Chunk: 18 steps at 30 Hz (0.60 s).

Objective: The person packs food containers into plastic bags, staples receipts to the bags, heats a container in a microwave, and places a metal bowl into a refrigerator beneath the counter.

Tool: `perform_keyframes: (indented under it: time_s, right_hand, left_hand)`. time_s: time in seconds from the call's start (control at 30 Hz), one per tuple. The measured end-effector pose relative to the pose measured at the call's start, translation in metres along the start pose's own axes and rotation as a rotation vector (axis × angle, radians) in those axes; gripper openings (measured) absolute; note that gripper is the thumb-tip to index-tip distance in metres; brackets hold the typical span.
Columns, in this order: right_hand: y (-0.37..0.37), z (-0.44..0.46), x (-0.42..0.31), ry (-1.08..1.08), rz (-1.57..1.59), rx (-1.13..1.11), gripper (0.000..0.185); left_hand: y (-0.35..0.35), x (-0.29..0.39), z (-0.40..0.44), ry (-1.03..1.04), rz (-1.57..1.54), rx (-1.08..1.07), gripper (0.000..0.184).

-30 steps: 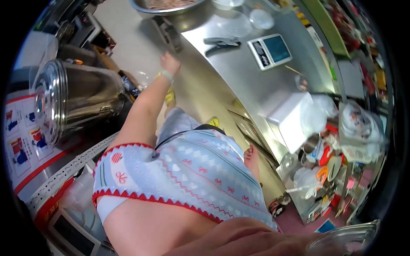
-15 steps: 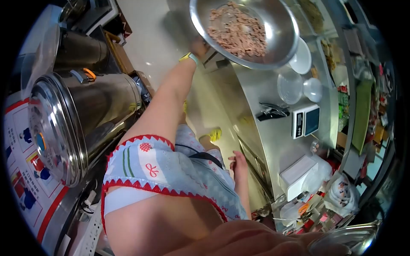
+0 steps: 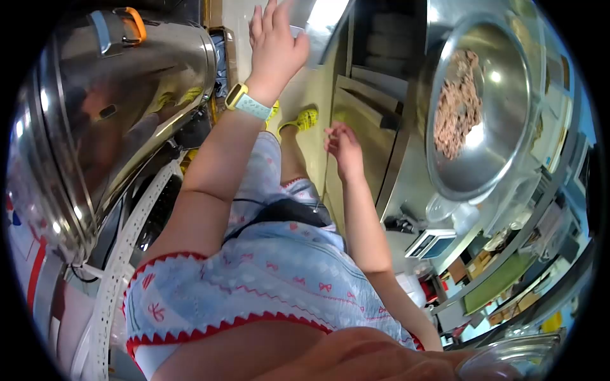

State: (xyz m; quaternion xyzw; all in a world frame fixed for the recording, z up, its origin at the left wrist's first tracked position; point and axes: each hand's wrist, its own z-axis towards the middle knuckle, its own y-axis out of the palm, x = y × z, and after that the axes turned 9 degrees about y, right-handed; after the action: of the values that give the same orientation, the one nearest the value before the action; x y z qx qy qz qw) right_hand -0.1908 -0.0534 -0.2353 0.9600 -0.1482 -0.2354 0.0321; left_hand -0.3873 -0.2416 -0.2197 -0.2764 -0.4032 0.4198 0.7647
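The light-blue garment (image 3: pixel 292 273) is patterned with red bows and zigzag lines and edged in scalloped red. The shoes (image 3: pixel 307 119) are coloured bright yellow. A yellow-cased watch (image 3: pixel 236 96) is banded in pale blue-green, and pinkish-brown is shown by the meat-like pieces (image 3: pixel 459 105).

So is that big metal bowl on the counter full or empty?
Partly filled: the bowl holds a loose heap of pinkish-brown pieces towards one side, while much of its shiny inside shows bare.
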Motion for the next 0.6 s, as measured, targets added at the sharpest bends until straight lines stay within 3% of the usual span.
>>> perform_keyframes:
  time_s: [0.07, 0.13, 0.23, 0.3, 0.33, 0.4, 0.43, 0.47, 0.53, 0.6]
  right_hand:
    - [0.016, 0.047, -0.021, 0.006, 0.042, 0.052, 0.026]
    - [0.02, 0.102, -0.035, 0.032, 0.193, 0.051, 0.024]
    - [0.03, 0.173, -0.062, 0.109, 0.568, 0.133, 0.024]
    - [0.02, 0.23, -0.077, 0.165, 0.891, 0.157, 0.019]
    - [0.017, 0.253, -0.085, 0.162, 0.886, 0.17, 0.019]
    - [0.008, 0.294, -0.102, 0.216, 1.214, 0.276, 0.018]
    - [-0.003, 0.318, -0.106, 0.211, 1.215, 0.288, 0.018]
    - [-0.014, 0.345, -0.106, 0.096, 1.184, 0.248, 0.031]
    - [-0.03, 0.393, -0.12, -0.03, 1.152, 0.204, 0.048]
    - [-0.052, 0.425, -0.129, -0.07, 1.106, 0.325, 0.039]
  left_hand:
    - [-0.01, -0.004, 0.023, 0.023, 0.08, 0.144, 0.039]
    - [-0.01, -0.008, 0.03, -0.021, 0.32, -0.164, 0.043]
    - [-0.001, -0.046, 0.042, -0.131, 0.433, -0.362, 0.044]
    - [0.0, -0.067, 0.039, -0.03, 0.444, -0.194, 0.043]
    - [-0.009, -0.064, 0.046, -0.091, 0.418, -0.262, 0.041]
    - [-0.017, -0.067, 0.052, -0.114, 0.358, -0.263, 0.041]
    - [-0.015, -0.069, 0.051, -0.14, 0.309, -0.267, 0.041]
    - [-0.006, -0.071, 0.049, -0.14, 0.302, -0.273, 0.041]
    - [0.011, -0.077, 0.049, -0.038, 0.432, -0.089, 0.039]
    - [0.011, -0.076, 0.054, 0.028, 0.402, -0.076, 0.036]
